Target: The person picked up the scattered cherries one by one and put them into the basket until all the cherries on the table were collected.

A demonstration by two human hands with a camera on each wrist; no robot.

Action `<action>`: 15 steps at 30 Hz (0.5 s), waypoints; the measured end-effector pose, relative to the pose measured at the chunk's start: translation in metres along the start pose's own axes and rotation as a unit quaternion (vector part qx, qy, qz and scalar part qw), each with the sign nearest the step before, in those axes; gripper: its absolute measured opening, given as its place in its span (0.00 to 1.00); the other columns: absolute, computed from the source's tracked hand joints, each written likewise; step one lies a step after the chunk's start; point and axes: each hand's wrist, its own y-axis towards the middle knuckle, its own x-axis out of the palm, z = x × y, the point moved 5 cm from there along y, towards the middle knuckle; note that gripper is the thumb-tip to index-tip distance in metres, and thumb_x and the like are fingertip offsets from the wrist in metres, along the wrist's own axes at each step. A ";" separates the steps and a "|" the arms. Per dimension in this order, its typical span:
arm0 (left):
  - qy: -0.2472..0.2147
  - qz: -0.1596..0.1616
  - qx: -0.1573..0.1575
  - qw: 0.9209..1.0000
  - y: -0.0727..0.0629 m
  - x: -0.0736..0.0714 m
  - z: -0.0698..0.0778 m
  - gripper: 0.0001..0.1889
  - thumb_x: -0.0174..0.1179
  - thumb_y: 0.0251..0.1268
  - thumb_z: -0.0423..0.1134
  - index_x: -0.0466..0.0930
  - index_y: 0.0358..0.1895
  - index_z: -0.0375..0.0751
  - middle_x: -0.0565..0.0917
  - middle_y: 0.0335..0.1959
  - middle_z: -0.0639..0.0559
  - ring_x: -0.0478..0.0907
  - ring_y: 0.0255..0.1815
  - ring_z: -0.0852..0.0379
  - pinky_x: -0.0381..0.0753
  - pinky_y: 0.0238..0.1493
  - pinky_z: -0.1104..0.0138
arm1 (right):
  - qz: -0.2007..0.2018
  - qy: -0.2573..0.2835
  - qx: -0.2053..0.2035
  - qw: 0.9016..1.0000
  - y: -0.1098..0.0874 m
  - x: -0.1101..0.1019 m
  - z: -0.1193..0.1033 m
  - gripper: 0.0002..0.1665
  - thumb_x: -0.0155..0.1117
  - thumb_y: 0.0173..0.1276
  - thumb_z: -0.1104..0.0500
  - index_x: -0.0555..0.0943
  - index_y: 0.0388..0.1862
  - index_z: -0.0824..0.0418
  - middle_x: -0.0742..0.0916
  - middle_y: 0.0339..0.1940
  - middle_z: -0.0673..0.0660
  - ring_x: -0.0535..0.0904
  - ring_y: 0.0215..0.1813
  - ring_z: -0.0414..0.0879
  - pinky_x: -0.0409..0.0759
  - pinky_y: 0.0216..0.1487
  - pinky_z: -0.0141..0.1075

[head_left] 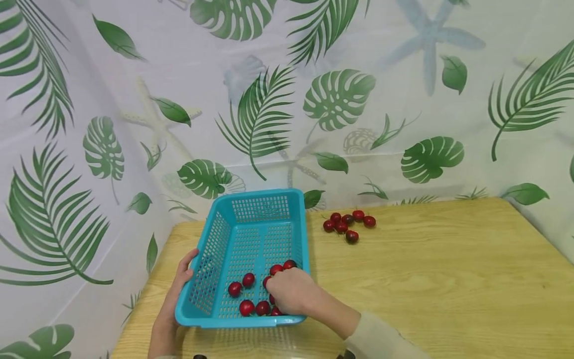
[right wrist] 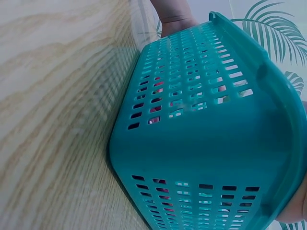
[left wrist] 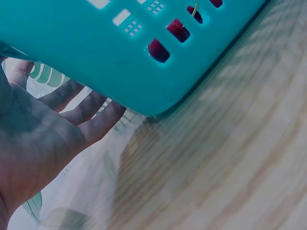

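Observation:
Several dark-red cherries (head_left: 247, 307) lie in a turquoise basket (head_left: 260, 249), mostly toward its near end. My left hand (head_left: 181, 280) touches the basket's left side from outside, its fingers extended along the wall in the left wrist view. Inside the basket, my right hand (head_left: 293, 289) reaches over the near right side, among the cherries. Its back faces up and hides the fingertips, so whether they hold a cherry cannot be seen. In the right wrist view the basket wall hides most of this hand. More cherries (head_left: 342, 227) sit loose on the table, right of the basket.
The basket stands on a light wood-grain table (head_left: 439, 279), near its left end. Behind and to the left hangs a white curtain (head_left: 381, 55) printed with green leaves and starfish.

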 end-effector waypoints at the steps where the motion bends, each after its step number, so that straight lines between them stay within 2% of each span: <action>1: -0.001 0.005 -0.010 1.000 0.000 0.000 -0.001 0.26 0.32 0.77 0.38 0.63 0.67 0.76 0.69 0.61 0.73 0.71 0.59 0.71 0.72 0.56 0.73 | 0.001 0.001 0.000 1.000 0.000 0.000 0.000 0.18 0.64 0.62 0.62 0.70 0.16 0.50 0.72 0.14 0.46 0.67 0.19 0.38 0.73 0.19 0.33; 4: -0.002 0.007 -0.006 1.000 0.001 0.000 -0.001 0.26 0.32 0.76 0.38 0.63 0.67 0.75 0.69 0.60 0.73 0.71 0.59 0.71 0.72 0.56 0.73 | 0.001 0.009 -0.001 1.000 0.000 -0.001 0.001 0.19 0.64 0.62 0.62 0.70 0.15 0.50 0.72 0.13 0.46 0.67 0.18 0.39 0.72 0.18 0.33; 5: 0.002 0.007 0.008 1.000 0.003 0.000 -0.001 0.27 0.32 0.75 0.36 0.63 0.67 0.73 0.70 0.61 0.73 0.71 0.60 0.72 0.70 0.57 0.75 | 0.000 0.013 -0.003 1.000 0.000 -0.001 0.002 0.19 0.64 0.62 0.62 0.70 0.15 0.50 0.72 0.13 0.46 0.67 0.18 0.39 0.72 0.18 0.33; 15: 0.007 0.027 -0.005 1.000 0.000 0.000 -0.001 0.27 0.31 0.74 0.36 0.63 0.67 0.73 0.69 0.60 0.70 0.72 0.58 0.71 0.71 0.56 0.74 | -0.010 0.016 -0.003 1.000 0.000 0.001 0.000 0.21 0.64 0.59 0.62 0.66 0.12 0.50 0.69 0.12 0.46 0.62 0.17 0.39 0.68 0.16 0.32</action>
